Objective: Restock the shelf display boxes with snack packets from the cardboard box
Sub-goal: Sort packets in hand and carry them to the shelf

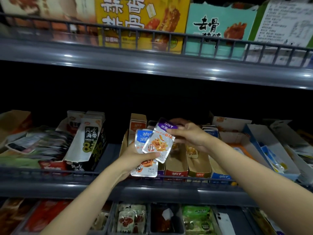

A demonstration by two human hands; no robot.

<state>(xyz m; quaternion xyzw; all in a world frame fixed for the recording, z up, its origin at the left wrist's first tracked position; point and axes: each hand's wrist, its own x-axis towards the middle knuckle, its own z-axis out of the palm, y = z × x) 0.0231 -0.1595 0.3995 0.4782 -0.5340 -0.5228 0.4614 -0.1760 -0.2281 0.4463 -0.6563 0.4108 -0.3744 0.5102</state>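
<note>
Here, at a dim shop shelf [152, 189], a person sorts snack packets in front of the middle tier. Far left on that tier, dark packs [44, 143] lie stacked flat, too blurred to read. Beside them, tall white-and-black seaweed packs [89, 136] stand upright in their carton.

Just right of these, the left hand [133, 158] comes up from below. Its fingers are curled behind a blue-topped packet [144, 135] and its thumb is laid across the front, gripping it above the shelf's wire rail [67, 174]. A yellow carton [142, 22] stands on the tier overhead, and grey bins [130, 217] of small packets sit on the tier beneath.

A purple-topped packet [160, 141] lies tilted over the blue one. It overlaps the blue packet's right side, and its lower edge is under the same thumb. The right hand [191, 138] reaches in from the right and pinches this packet's upper right edge between thumb and fingers [172, 132].

Both packets are held in the air, directly in front of a row of narrow cardboard display boxes [176, 167] standing side by side behind the rail. Blue packets stand at the back of one box farther right. Above that stretch, a teal carton [220, 31] stands behind the upper rail. At far right, a larger white and blue box [264, 146] sits at an angle with a few packets in it.
</note>
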